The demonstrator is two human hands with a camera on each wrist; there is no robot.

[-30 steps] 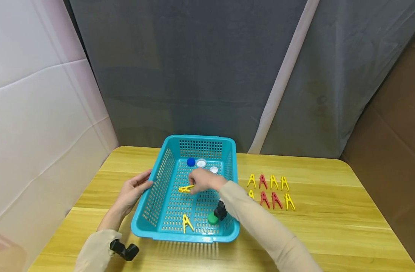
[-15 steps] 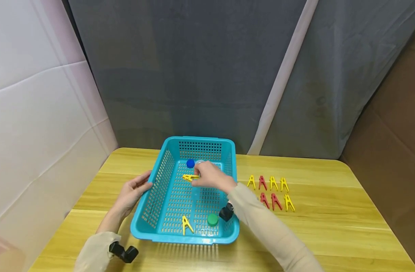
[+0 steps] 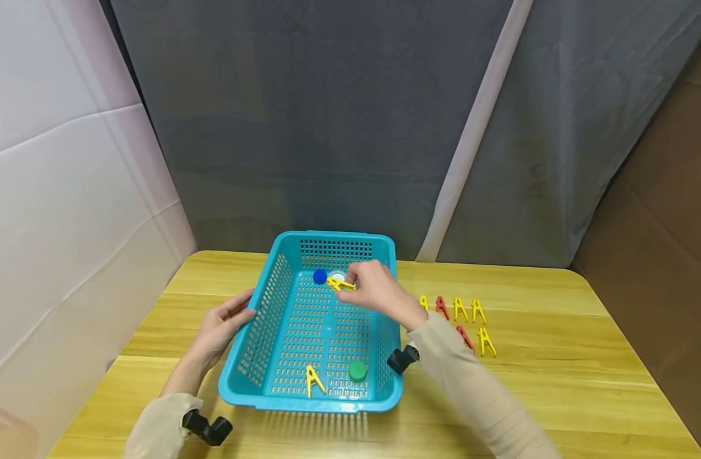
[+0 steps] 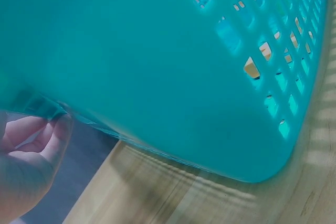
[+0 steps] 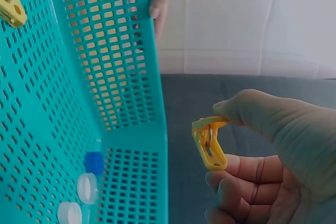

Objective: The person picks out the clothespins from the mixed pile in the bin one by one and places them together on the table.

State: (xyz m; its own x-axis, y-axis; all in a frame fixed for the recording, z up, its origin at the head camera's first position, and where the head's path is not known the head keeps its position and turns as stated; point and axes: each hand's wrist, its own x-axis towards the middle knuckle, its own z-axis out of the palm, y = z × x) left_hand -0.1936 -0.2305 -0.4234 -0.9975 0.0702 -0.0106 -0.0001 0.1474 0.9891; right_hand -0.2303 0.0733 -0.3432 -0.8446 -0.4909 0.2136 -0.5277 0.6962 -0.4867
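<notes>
A teal plastic basket point(image 3: 312, 406) with perforated walls stands on the table. My left hand point(image 3: 218, 328) grips its left rim, thumb and fingers pinching the edge in the left wrist view. Above the basket's far right part, my right hand point(image 3: 379, 292) pinches a yellow clothespin point(image 5: 210, 142) between thumb and fingers. Inside, a second yellow clothespin point(image 3: 314, 381) lies near the front, beside a green cap point(image 3: 358, 371). At the far end sit a blue cap point(image 5: 94, 163) and two white caps point(image 5: 87, 188); in the head view my right hand hides one white cap.
Right of the basket, red clothespins point(image 3: 442, 307) and yellow clothespins point(image 3: 487, 342) lie in two rows on the wooden table point(image 3: 557, 382). My right sleeve point(image 3: 476, 389) covers some of them. A dark curtain point(image 3: 327, 127) hangs behind the table's back edge.
My right hand has moved right and away from me with the yellow clothespin, towards the far end of the basket. The left hand keeps its grip on the rim.
</notes>
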